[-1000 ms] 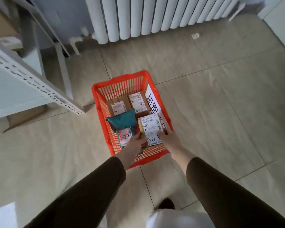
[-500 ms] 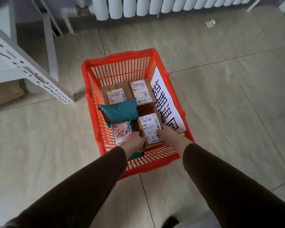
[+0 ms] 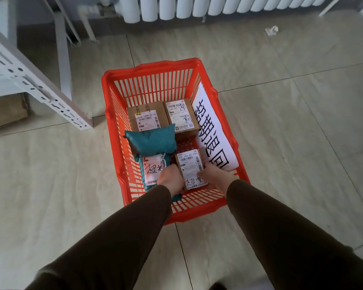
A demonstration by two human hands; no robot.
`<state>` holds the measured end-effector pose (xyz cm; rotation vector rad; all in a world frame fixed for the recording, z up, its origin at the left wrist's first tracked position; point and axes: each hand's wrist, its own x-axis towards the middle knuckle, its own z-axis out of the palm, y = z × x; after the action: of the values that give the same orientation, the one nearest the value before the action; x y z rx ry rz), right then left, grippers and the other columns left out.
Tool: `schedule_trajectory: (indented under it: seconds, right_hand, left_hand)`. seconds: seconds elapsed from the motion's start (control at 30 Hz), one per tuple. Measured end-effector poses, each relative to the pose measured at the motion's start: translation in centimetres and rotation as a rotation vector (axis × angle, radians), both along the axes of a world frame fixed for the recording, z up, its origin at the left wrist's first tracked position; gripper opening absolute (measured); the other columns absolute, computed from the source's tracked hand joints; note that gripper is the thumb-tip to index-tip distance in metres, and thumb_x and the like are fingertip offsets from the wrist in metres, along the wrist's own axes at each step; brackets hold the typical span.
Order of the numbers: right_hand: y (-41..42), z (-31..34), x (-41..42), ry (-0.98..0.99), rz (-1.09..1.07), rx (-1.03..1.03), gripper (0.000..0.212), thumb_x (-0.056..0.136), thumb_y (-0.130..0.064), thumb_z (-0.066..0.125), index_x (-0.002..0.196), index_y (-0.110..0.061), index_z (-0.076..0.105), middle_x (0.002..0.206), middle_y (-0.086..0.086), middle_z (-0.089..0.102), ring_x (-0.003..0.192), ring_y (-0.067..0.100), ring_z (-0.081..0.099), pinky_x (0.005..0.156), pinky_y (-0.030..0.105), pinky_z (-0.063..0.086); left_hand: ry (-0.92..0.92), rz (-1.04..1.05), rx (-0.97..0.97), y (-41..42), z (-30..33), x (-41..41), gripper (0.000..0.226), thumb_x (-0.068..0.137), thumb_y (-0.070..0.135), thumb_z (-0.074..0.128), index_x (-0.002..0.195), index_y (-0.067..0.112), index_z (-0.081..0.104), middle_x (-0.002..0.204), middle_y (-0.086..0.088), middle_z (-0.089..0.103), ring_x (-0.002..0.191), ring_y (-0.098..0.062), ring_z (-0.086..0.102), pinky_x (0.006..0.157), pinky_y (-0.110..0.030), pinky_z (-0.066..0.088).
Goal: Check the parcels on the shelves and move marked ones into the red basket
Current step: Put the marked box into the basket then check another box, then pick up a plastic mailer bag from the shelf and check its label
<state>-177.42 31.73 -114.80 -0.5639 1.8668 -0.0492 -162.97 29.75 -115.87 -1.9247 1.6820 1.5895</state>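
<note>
The red basket stands on the tiled floor in front of me. Both my hands are inside it at its near end, gripping a small cardboard parcel with a white label and black handwriting. My left hand holds its left side, my right hand its right side. Beside it lies a teal mailer bag with a marked label, and another teal bag rests above that. Two more labelled cardboard boxes sit at the far end. A white paper sign leans on the basket's right wall.
A white metal shelf frame stands at the left, with a flat cardboard piece under it. A white radiator runs along the far wall. Open tiled floor lies to the right of the basket.
The view has closed in on the basket. My hands have lowered the small cardboard parcel deeper into the basket's near end, still holding it on both sides.
</note>
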Motion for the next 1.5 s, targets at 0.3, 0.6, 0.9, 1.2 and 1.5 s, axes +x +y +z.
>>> schedule_trajectory:
  seconds: [0.3,0.6,0.9,1.2,1.5]
  right_hand:
    - [-0.2,-0.1,0.0,-0.013,0.006,0.052,0.045,0.108,-0.016,0.049,0.152,-0.014,0.040,0.145,0.015,0.060,0.134,0.037,0.058,0.108,0.056,0.051]
    - [0.2,9.1,0.7,0.070,0.164,-0.092,0.040,0.104,-0.022,0.051,0.137,-0.002,0.061,0.137,0.023,0.064,0.128,0.041,0.060,0.109,0.052,0.049]
    - [1.5,37.7,7.7,-0.041,0.046,-0.371,0.033,0.107,-0.017,0.049,0.132,-0.002,0.064,0.131,0.018,0.067,0.121,0.032,0.063,0.106,0.048,0.051]
    - [-1.5,65.1,20.3,-0.116,0.233,-0.703,0.026,0.105,-0.026,0.056,0.124,-0.017,0.071,0.121,-0.006,0.070,0.109,0.011,0.065,0.079,0.021,0.045]
    - [-3.2,78.6,42.9,-0.288,0.354,-0.910,0.018,0.103,-0.027,0.062,0.112,-0.017,0.073,0.113,-0.002,0.073,0.102,0.011,0.064,0.084,0.023,0.046]
  left_hand:
    - [-0.097,-0.110,-0.124,0.0,-0.5,-0.3,0.024,0.100,0.019,0.062,0.119,0.009,0.052,0.115,-0.014,0.069,0.103,-0.032,0.070,0.085,-0.041,0.062]
    - [-0.013,0.163,0.033,1.0,7.9,3.1,0.031,0.096,0.014,0.069,0.121,0.015,0.051,0.102,-0.011,0.071,0.092,-0.030,0.076,0.081,-0.047,0.066]
    - [0.233,0.416,0.021,0.4,34.1,10.1,0.008,0.103,0.009,0.060,0.109,0.014,0.056,0.108,-0.016,0.071,0.082,-0.023,0.070,0.062,-0.032,0.060]
    - [0.400,0.652,-0.241,0.1,62.9,23.6,0.007,0.102,0.008,0.062,0.096,0.012,0.061,0.092,-0.009,0.072,0.082,-0.024,0.070,0.069,-0.035,0.056]
    - [0.455,0.790,-0.553,3.2,77.0,48.3,0.016,0.101,0.016,0.066,0.100,0.001,0.070,0.092,-0.008,0.076,0.083,-0.016,0.072,0.076,-0.034,0.059]
